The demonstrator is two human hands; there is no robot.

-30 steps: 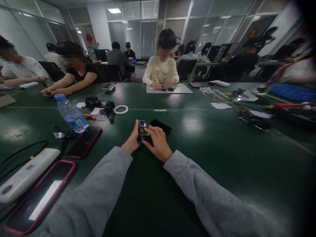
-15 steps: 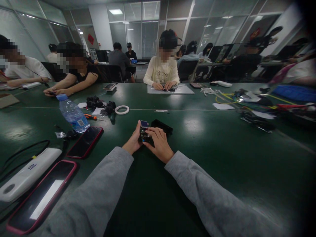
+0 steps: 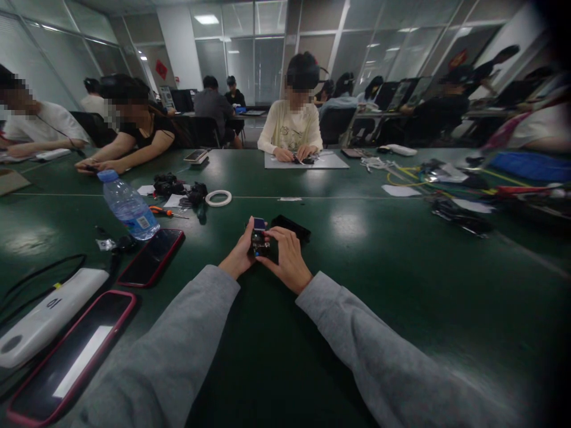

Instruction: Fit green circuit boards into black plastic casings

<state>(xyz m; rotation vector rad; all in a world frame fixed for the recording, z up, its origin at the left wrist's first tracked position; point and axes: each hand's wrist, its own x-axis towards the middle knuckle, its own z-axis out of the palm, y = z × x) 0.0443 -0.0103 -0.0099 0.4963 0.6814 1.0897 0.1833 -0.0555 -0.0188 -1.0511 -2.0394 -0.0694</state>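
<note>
A small circuit board (image 3: 260,242) with a little screen (image 3: 259,224) at its far end is between my hands, above the green table. My left hand (image 3: 243,251) is closed around the board's left side. From the right, my right hand (image 3: 289,255) grips it with index finger near the screen and thumb at the near edge, where a blue spot shows. Just behind my right fingers lies an open black case (image 3: 292,229), partly covered by them. Fine parts on the board are too small to make out.
To my left are a water bottle (image 3: 129,205), a dark phone (image 3: 151,258), a red-cased phone (image 3: 74,356) and a white device (image 3: 49,318). A screwdriver (image 3: 169,212) and a tape roll (image 3: 218,198) lie farther off. Cables (image 3: 459,217) are heaped at right. A person (image 3: 292,128) sits opposite.
My right fingers have drawn back slightly from over the board to its edges, so more of its face shows. My left hand keeps its hold. The view has shifted a little.
</note>
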